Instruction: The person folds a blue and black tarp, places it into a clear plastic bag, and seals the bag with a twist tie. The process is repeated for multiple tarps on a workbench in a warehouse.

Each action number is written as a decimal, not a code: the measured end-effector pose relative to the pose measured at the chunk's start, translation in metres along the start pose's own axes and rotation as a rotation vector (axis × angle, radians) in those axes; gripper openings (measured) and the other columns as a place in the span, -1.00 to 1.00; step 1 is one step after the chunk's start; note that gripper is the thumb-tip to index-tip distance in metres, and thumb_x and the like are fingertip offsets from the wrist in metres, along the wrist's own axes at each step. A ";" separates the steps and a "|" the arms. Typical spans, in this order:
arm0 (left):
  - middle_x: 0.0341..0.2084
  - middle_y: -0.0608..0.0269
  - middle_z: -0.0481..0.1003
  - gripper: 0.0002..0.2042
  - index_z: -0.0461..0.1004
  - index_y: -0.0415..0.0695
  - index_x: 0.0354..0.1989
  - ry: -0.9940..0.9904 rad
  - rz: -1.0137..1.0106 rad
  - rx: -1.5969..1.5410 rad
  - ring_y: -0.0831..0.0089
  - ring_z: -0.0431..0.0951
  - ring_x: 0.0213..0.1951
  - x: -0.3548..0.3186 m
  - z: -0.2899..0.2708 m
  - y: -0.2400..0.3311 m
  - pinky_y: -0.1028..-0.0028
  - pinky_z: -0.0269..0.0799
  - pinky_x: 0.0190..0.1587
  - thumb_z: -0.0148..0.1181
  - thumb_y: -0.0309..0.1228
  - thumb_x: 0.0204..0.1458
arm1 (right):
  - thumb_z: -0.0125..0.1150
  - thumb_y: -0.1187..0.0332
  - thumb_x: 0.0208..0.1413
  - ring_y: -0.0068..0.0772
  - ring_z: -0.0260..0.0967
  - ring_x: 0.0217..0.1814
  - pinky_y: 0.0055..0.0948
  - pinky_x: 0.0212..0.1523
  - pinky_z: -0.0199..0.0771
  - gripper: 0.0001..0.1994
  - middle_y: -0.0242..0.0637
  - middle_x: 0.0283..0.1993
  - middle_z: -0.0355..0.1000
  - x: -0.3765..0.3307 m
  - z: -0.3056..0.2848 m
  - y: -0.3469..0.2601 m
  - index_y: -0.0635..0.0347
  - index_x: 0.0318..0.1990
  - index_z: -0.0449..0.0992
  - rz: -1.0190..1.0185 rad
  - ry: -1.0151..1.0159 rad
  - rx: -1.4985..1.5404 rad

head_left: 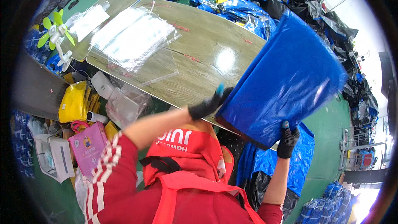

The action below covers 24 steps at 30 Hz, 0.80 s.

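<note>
A folded blue plastic sheet (286,74) is held up at a tilt over the right end of the wood-patterned table (207,45). My left hand (209,103), in a black glove with a teal thumb tip, is closed at the sheet's lower left edge; part of its fingers is hidden. Along the lower right edge my right hand (288,139), gloved alike, grips the sheet with its thumb on the near face. The fingers behind are out of sight. Clear plastic bags (130,37) lie in a stack on the left of the table.
A green-bladed fan (56,31) stands at the far left. Yellow packs (74,101), a pink bag (88,146) and a white bin (54,157) sit on the lower left. More blue sheeting (304,157) hangs below my right hand. Black and blue bundles (331,29) pile up behind.
</note>
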<state>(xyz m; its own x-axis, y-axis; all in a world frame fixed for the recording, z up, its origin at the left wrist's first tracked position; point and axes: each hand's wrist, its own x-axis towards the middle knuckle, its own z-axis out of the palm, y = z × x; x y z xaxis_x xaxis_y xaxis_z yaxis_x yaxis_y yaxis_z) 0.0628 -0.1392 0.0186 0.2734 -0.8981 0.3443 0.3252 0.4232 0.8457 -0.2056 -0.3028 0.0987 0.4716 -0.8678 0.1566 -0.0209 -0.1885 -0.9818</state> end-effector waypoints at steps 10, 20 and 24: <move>-0.24 0.05 0.54 -0.73 0.52 -0.09 -0.23 -0.117 -0.034 1.664 0.10 0.54 -0.19 -0.080 -0.113 0.098 0.24 0.45 -0.14 0.16 -0.21 -0.05 | 0.39 0.30 -0.11 -0.09 0.33 0.15 -0.13 0.16 0.39 -0.20 -0.08 0.19 0.31 -0.059 0.030 0.079 0.21 0.31 0.13 0.652 -0.349 0.320; 0.23 -0.12 0.21 -0.50 0.34 -0.13 0.12 0.140 0.097 1.771 -0.10 0.05 0.32 0.016 -0.081 -0.055 -0.12 -0.28 0.35 0.05 -0.17 0.01 | 0.45 0.24 -0.29 -0.06 0.32 0.18 -0.11 0.15 0.38 -0.03 -0.02 0.20 0.30 -0.044 -0.014 0.068 0.32 0.33 0.07 0.671 -0.417 0.353; 0.10 -0.15 0.33 -0.57 0.37 -0.19 0.08 0.187 -0.106 0.960 -0.12 0.27 0.16 0.047 -0.077 -0.042 -0.05 -0.09 0.29 0.04 -0.36 -0.01 | 0.44 0.32 -0.25 -0.12 0.35 0.14 -0.18 0.14 0.39 -0.08 -0.07 0.22 0.30 -0.042 -0.040 0.052 0.30 0.33 0.08 0.637 -0.383 0.201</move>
<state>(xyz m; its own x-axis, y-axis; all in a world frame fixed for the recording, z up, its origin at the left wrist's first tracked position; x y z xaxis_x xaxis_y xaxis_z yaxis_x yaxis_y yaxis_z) 0.1319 -0.1899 -0.0324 0.4513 -0.8574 0.2475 -0.4943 -0.0092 0.8692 -0.2617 -0.2941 0.0450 0.6956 -0.5540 -0.4575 -0.2476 0.4130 -0.8765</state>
